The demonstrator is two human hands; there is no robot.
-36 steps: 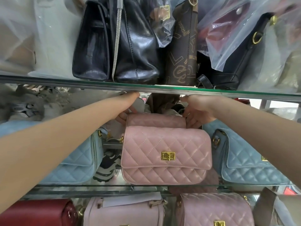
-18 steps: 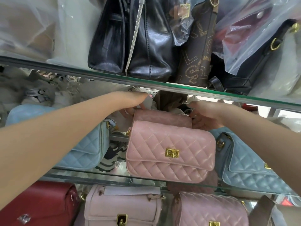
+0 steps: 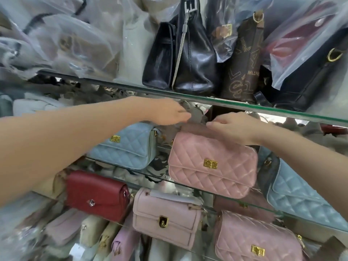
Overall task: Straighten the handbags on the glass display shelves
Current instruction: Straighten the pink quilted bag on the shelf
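Observation:
A pink quilted handbag (image 3: 212,162) with a gold clasp stands on the middle glass shelf (image 3: 120,167), tilted down to the right. My right hand (image 3: 233,129) rests on its top edge, fingers curled over it. My left hand (image 3: 169,112) reaches in behind the bag's top left corner and grips a grey piece there; what that piece is I cannot tell. A light blue quilted bag (image 3: 128,146) sits to the left of the pink one, another blue quilted bag (image 3: 301,193) to its right.
The upper glass shelf (image 3: 282,110) just above my hands carries black bags (image 3: 188,59), a brown printed bag (image 3: 243,61) and plastic-wrapped bags. Below are a red bag (image 3: 98,194), a pale pink bag (image 3: 165,215) and a second pink quilted bag (image 3: 254,240).
The view has swung left and down, showing more of the lower shelf. My right hand has moved from behind the pink bag onto its top edge; my left hand stays behind its top left corner.

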